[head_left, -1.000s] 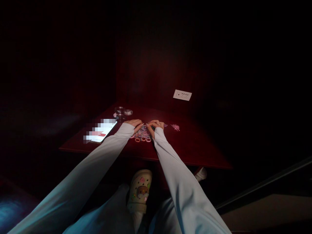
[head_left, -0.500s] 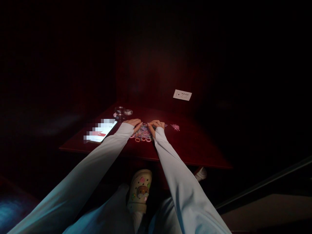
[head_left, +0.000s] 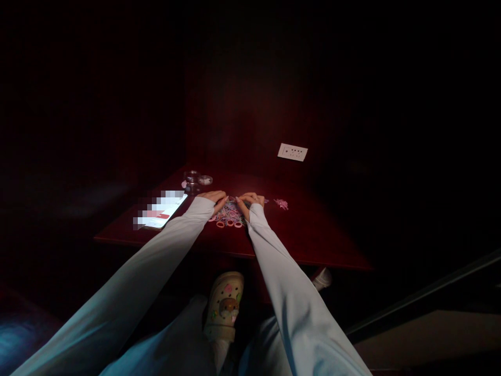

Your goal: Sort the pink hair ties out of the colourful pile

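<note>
A pile of small pastel hair ties point(head_left: 231, 215) in pink, purple and green lies on the dark red table point(head_left: 305, 235). At the pile's left edge is my left hand point(head_left: 214, 197), its fingers curled together over the ties. Opposite it, my right hand point(head_left: 251, 200) bends over the right edge, thumb and fingers closed. The fingertips of both hands face each other a short way apart. Whatever they pinch is too small and dark to make out. To the right lies a separate small bunch of pink hair ties point(head_left: 281, 204).
A lit phone point(head_left: 166, 211) lies left of my left forearm. Behind it stands a clear round container point(head_left: 191, 180), beside a small clear lid or dish point(head_left: 205, 180). A white socket plate point(head_left: 293, 152) is on the back wall. Below the table edge shows a clog point(head_left: 225, 305).
Both hands stay in almost the same place over the pile, with only slight finger movement. The view has shifted very slightly.
</note>
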